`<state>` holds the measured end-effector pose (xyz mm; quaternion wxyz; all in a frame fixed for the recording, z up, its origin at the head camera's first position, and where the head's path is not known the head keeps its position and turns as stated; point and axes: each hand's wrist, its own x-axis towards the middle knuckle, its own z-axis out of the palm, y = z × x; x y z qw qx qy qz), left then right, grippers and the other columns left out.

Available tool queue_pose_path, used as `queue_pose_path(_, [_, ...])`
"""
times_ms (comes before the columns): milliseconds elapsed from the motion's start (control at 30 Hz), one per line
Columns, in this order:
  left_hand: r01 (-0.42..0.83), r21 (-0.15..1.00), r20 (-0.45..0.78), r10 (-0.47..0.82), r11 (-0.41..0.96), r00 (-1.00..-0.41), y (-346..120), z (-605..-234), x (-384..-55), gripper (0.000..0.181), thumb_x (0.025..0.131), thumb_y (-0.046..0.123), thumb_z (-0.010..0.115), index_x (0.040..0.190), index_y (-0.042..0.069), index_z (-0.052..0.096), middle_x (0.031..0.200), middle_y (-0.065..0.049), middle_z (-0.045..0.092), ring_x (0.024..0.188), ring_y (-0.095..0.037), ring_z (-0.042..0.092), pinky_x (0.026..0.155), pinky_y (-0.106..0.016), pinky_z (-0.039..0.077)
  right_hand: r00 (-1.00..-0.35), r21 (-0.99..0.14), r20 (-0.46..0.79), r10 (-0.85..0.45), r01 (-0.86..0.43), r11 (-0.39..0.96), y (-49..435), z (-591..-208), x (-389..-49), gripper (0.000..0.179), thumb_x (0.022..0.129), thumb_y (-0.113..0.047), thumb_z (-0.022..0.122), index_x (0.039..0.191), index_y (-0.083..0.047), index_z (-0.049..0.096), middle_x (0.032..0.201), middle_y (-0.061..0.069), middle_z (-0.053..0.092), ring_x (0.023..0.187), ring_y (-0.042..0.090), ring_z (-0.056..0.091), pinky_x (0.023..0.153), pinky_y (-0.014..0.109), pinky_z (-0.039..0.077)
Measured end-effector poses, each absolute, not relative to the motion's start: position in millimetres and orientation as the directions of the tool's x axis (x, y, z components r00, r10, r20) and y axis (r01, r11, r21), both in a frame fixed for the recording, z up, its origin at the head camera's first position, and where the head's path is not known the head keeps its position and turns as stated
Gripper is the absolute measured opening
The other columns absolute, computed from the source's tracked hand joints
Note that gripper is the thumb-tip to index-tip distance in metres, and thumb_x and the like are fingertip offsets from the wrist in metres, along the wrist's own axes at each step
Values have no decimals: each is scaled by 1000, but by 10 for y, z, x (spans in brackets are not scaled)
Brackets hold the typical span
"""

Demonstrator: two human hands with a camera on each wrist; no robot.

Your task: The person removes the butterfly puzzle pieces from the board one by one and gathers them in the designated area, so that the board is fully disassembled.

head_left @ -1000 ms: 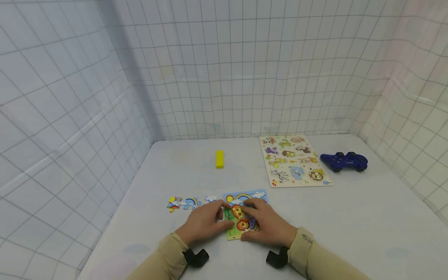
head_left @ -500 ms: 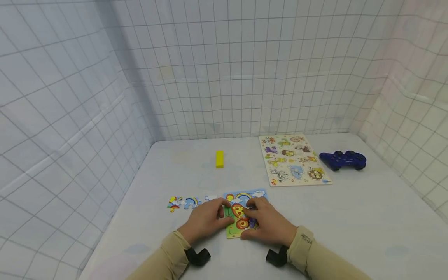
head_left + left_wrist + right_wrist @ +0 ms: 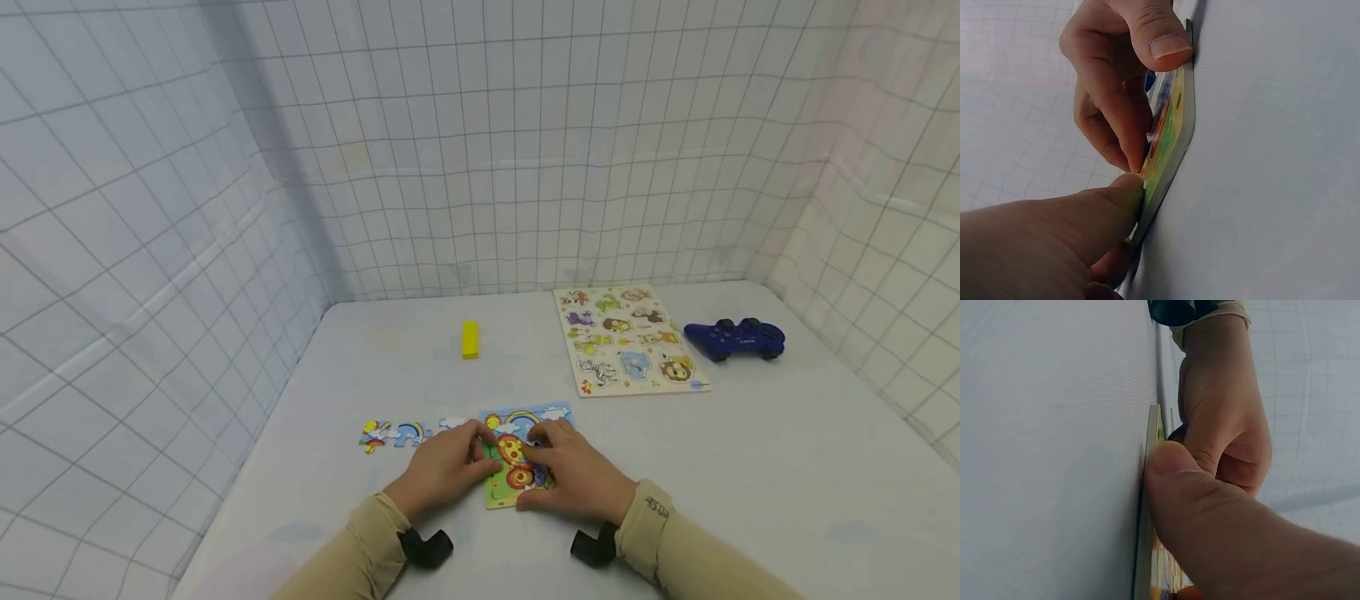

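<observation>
A small jigsaw puzzle board point(image 3: 504, 493) with a rainbow, a sun and a red-and-yellow figure lies on the table in front of me. My left hand point(image 3: 446, 467) grips its left edge, thumb on the printed top and other fingers bent beside the edge in the left wrist view. From the right, my right hand point(image 3: 577, 471) holds the board, its thumb point(image 3: 1172, 462) at the near edge and its bent fingers on the picture. These fingers hide the board's right part. Left of the board lie loose puzzle pieces point(image 3: 409, 433), one of them partly behind my left hand.
A yellow block point(image 3: 470, 340) stands further back on the white table point(image 3: 360, 358). At the back right lie a wooden animal puzzle point(image 3: 633, 342) and a blue game controller point(image 3: 737, 339). Grid-patterned cloth walls point(image 3: 495, 167) enclose the table on the back and sides.
Both hands stay on the puzzle board. My right fingers have shifted slightly to the right, showing a little more of the picture. The loose pieces lie where they were.
</observation>
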<state>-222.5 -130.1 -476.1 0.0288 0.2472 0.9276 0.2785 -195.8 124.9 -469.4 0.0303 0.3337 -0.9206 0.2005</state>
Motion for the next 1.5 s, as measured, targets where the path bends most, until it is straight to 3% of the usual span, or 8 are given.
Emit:
queue_pose_path(233, [402,524,31,455,751,-890,-1297,-4692,-2213,43,94,48,73,123,19,61,74,13,55,58,-3,47,53,-23,37,-768,-341,198,-609,-637,692,1254,-4706,-1968,77,84,-70,71,135,-14,69,134,2,54,122,17,47,104,42,47])
queue_pose_path(600, [385,606,16,473,696,-881,-1320,-4730,-2267,45,90,45,79,123,22,59,83,17,59,64,-4,50,59,-24,40,-768,-359,193,-611,-634,685,1263,-4696,-1970,75,83,-66,75,136,-13,69,134,4,54,121,18,47,103,43,47])
queue_pose_path(1100, [382,610,44,452,694,-891,-1294,-4701,-2239,42,90,44,79,122,24,61,87,18,61,65,-3,51,59,-24,41,-787,-428,148,-599,-597,679,1283,-4676,-1964,75,85,-55,80,135,-1,66,141,7,57,130,22,49,108,41,47])
queue_pose_path(1500, [391,651,92,443,651,-892,-1280,-4720,-2231,41,90,42,80,122,23,62,98,17,67,67,-3,52,61,-24,42,-776,-399,136,-615,-611,683,1290,-4660,-1971,72,88,-58,75,135,-3,67,141,7,56,127,22,49,106,43,47])
